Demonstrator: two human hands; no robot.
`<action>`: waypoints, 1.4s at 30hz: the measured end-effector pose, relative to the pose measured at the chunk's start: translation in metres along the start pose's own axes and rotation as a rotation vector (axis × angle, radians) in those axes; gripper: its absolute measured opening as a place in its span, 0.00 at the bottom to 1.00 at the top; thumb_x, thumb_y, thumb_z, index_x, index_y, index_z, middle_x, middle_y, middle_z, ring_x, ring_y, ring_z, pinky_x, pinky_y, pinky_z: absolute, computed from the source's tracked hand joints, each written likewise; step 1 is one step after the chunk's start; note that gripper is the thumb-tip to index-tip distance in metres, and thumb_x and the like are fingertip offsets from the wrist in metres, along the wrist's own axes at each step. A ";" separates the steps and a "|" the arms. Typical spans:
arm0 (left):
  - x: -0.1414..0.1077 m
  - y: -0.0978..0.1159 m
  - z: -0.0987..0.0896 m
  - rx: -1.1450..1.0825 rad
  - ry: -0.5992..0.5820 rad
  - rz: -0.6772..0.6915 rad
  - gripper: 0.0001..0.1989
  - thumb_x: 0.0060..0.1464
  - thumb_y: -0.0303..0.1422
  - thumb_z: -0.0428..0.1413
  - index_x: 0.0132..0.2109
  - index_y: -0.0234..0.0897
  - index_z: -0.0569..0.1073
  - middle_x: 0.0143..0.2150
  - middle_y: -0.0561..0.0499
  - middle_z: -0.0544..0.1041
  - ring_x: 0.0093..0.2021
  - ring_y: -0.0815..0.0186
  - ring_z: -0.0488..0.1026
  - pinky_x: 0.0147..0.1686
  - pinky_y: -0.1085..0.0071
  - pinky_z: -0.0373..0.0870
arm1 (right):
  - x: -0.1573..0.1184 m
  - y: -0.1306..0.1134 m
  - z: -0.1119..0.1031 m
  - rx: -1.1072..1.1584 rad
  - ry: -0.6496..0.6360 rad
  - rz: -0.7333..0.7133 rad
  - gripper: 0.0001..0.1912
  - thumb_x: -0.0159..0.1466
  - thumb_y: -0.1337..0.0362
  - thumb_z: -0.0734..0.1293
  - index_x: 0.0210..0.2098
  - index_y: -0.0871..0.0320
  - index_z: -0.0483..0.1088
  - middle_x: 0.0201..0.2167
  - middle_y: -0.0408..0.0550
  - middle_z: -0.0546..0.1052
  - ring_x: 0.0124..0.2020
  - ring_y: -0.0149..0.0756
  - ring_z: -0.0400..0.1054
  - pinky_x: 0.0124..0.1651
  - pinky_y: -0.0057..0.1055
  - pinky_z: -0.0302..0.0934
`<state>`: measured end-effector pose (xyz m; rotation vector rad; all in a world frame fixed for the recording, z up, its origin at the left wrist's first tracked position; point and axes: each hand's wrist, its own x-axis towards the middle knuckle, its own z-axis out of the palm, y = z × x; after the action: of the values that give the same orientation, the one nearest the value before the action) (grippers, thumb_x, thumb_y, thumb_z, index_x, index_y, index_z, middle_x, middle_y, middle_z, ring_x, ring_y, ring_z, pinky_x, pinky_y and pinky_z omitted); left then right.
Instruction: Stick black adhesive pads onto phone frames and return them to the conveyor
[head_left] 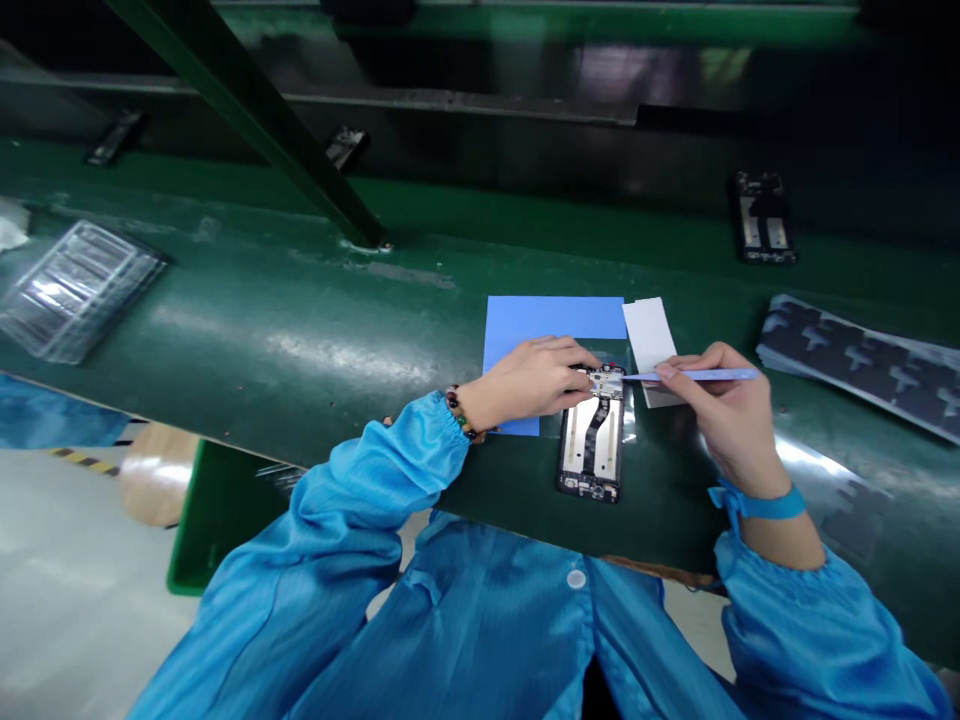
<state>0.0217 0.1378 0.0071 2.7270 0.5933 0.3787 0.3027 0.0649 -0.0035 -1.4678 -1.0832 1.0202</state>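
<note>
An opened phone (591, 450) lies on the green bench in front of me, its inner frame and black flex cable facing up. My left hand (534, 382) has its fingers curled at the phone's upper left, gripping its top end. A pair of light-purple tweezers (712, 375) is pinched in my right hand (724, 405), pointing left with the tip at the phone's upper right edge. Under my left hand is a blue sheet (555, 316). A white card (651, 335) lies beside the phone, partly behind the tweezers.
Dark die-cut sheets (862, 355) are stacked at the right. Clear plastic trays (79, 290) sit at the far left. Another opened phone (763, 220) lies at the back right, with two more farther left. A green post (262, 120) rises from the bench.
</note>
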 end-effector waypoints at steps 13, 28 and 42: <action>-0.001 0.001 0.003 0.083 0.085 0.118 0.12 0.77 0.34 0.58 0.49 0.39 0.87 0.59 0.46 0.87 0.60 0.57 0.80 0.53 0.60 0.80 | -0.012 0.008 0.034 0.085 0.289 -0.066 0.24 0.62 0.49 0.84 0.35 0.51 0.68 0.36 0.42 0.82 0.44 0.40 0.83 0.60 0.45 0.77; 0.033 0.045 0.038 0.145 0.072 0.167 0.30 0.80 0.53 0.50 0.68 0.34 0.80 0.70 0.41 0.81 0.70 0.54 0.78 0.70 0.53 0.72 | -0.011 0.016 -0.060 -0.026 0.257 -0.009 0.26 0.51 0.49 0.89 0.31 0.51 0.72 0.37 0.50 0.86 0.44 0.48 0.84 0.61 0.52 0.77; 0.031 0.044 0.039 0.162 0.086 0.176 0.34 0.78 0.57 0.50 0.66 0.32 0.80 0.69 0.41 0.82 0.69 0.52 0.78 0.72 0.52 0.69 | -0.011 0.021 -0.061 -0.075 0.161 0.003 0.26 0.53 0.50 0.88 0.30 0.52 0.70 0.36 0.49 0.85 0.42 0.43 0.82 0.56 0.47 0.77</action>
<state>0.0766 0.1035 -0.0068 2.9416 0.4224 0.5138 0.3614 0.0386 -0.0153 -1.5839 -1.0125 0.8555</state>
